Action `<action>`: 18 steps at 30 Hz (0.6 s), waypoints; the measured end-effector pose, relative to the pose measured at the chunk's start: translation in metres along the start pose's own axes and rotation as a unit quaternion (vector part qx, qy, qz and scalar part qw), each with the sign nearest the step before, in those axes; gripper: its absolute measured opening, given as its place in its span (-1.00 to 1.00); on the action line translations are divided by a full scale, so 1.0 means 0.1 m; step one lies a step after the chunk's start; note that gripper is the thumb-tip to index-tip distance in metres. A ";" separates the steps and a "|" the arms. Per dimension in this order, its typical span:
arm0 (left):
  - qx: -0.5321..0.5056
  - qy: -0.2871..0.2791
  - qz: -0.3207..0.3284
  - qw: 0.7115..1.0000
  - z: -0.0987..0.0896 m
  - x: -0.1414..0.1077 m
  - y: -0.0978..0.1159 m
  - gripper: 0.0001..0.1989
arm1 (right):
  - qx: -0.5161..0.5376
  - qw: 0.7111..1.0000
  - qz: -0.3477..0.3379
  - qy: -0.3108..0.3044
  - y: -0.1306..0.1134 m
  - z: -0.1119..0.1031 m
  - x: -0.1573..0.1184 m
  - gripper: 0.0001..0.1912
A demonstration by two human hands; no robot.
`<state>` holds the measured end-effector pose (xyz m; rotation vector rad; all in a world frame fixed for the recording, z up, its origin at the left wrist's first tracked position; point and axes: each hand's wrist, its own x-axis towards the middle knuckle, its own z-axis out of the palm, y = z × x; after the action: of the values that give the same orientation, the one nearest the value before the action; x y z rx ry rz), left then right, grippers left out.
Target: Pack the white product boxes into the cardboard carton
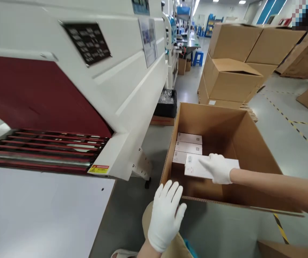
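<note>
My right hand (pixel 217 167), in a white glove, reaches into an open cardboard carton (pixel 253 143) and grips a flat white box (pixel 194 167), held level just above the carton's floor. Three similar white boxes (pixel 188 147) lie stacked in a row at the carton's left side, right beside the held one. My left hand (pixel 167 215), also gloved, hovers with fingers spread just in front of the carton's near rim, holding nothing.
A white machine with a red panel (pixel 35 96) and a roller conveyor (pixel 43 148) stands at left, above a white table top (pixel 35 211). Stacked cardboard cartons (pixel 234 75) stand behind on the grey floor. A black bin (pixel 167 104) sits by the machine.
</note>
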<state>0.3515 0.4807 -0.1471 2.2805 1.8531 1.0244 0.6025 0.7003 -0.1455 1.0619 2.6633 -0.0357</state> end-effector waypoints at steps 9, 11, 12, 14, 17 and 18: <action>0.090 0.008 -0.007 0.996 0.27 -0.06 -0.17 -0.67 | 0.099 0.988 -0.062 -0.104 -0.52 2.02 1.43 0.36; 0.099 0.011 -0.001 0.995 0.30 -0.06 -0.20 -0.69 | 0.095 0.988 -0.048 -0.108 -0.59 2.27 1.64 0.39; 0.102 0.017 0.001 0.995 0.32 -0.07 -0.21 -0.70 | 0.094 0.989 -0.040 -0.107 -0.61 2.37 1.72 0.39; 0.107 0.029 0.006 0.994 0.34 -0.07 -0.23 -0.71 | 0.094 0.990 -0.031 -0.096 -0.62 2.51 1.82 0.38; 0.116 0.041 0.006 0.992 0.37 -0.10 -0.23 -0.71 | 0.092 0.993 -0.017 -0.075 -0.63 2.61 1.87 0.31; 0.118 0.042 0.004 0.992 0.37 -0.11 -0.23 -0.71 | 0.090 0.993 -0.012 -0.068 -0.64 2.62 1.87 0.28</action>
<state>0.3496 0.4912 -0.1910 2.4055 2.1035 0.9649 0.4927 0.7466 -0.4511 1.0402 2.5863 -0.3479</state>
